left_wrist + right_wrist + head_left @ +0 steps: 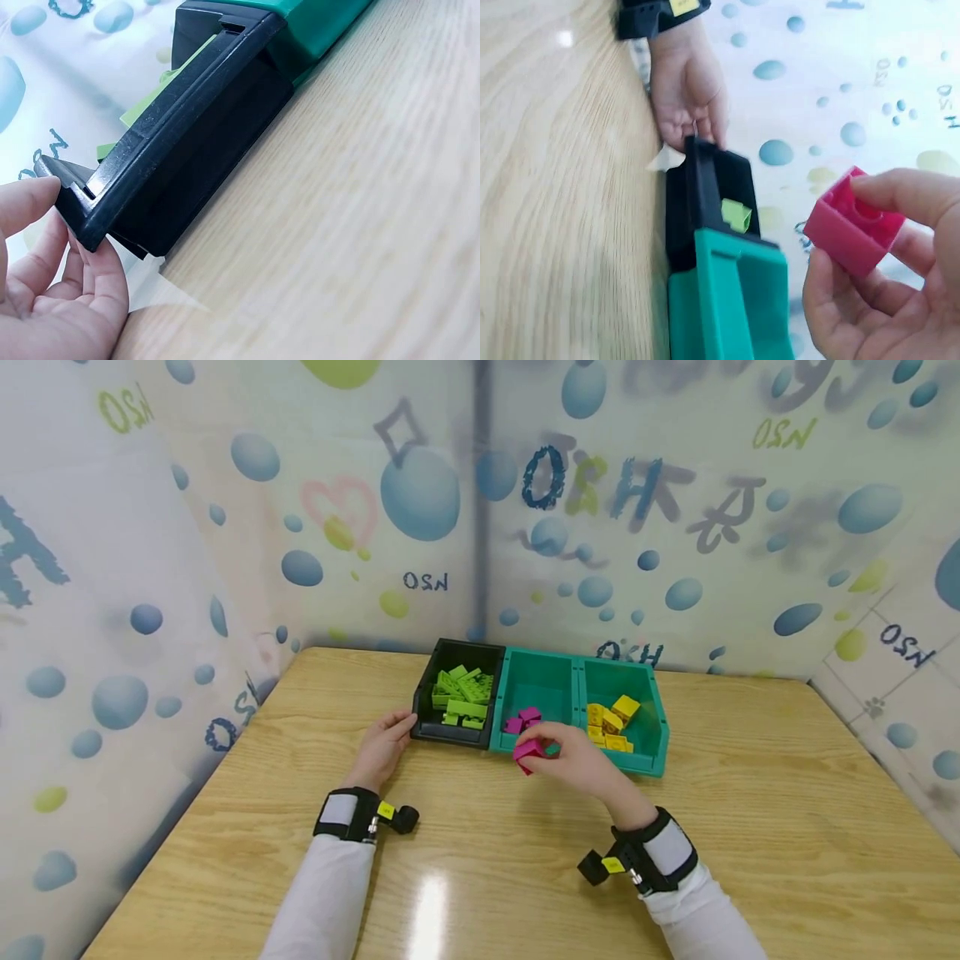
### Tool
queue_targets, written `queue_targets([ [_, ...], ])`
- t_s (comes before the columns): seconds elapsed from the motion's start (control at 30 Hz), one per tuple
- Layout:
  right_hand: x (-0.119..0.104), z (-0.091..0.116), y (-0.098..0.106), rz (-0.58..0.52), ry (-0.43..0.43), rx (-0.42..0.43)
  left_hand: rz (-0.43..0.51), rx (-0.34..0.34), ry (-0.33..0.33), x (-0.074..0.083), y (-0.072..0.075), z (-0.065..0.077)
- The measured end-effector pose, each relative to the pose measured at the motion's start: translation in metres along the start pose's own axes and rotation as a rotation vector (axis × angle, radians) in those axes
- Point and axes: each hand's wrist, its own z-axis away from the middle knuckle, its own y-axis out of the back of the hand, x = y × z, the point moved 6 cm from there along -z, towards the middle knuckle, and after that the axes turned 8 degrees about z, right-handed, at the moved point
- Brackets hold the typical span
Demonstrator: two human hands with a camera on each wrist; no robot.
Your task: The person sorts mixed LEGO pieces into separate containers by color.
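At the near left corner of a black bin [452,734], my left hand [381,745] pinches the rim. In the left wrist view the thumb lies on the rim and the curled fingers [101,277] are under it. My right hand [573,758] holds a pink toy building brick [853,225] between thumb and fingers, above the front edge of the green bins. The brick's hollow underside shows in the right wrist view. Pink bricks [522,720] lie in the middle bin [538,672], partly behind my right hand. Lime green bricks [465,689] fill part of the black bin.
Joined on the right is another green bin [660,727] with several yellow bricks [613,720]. All three bins stand in a row on the wooden table [480,860], near a patterned backdrop [420,560] that rises behind and at both sides.
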Motion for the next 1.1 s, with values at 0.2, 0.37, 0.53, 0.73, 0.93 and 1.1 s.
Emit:
queue_targets([
  [0.2,0.026,-0.016,0.013,0.007,-0.146,0.121,-0.007,-0.004,-0.008,-0.002,0.000,-0.002],
  [0.37,0.040,-0.028,0.018,0.089,-0.262,0.175,-0.029,-0.002,0.005,-0.002,0.000,-0.002],
  [0.53,0.041,-0.040,0.014,0.116,-0.270,0.168,-0.025,-0.002,0.007,-0.001,-0.001,-0.001],
  [0.73,0.040,-0.049,0.005,0.125,-0.258,0.145,-0.011,-0.006,0.001,0.000,-0.002,-0.002],
  [0.93,0.040,-0.053,-0.002,0.174,-0.264,0.145,-0.015,-0.012,0.003,-0.001,-0.002,-0.003],
  [1.1,0.039,-0.058,-0.008,0.278,-0.224,0.157,-0.014,-0.016,0.001,-0.001,-0.001,-0.002],
])
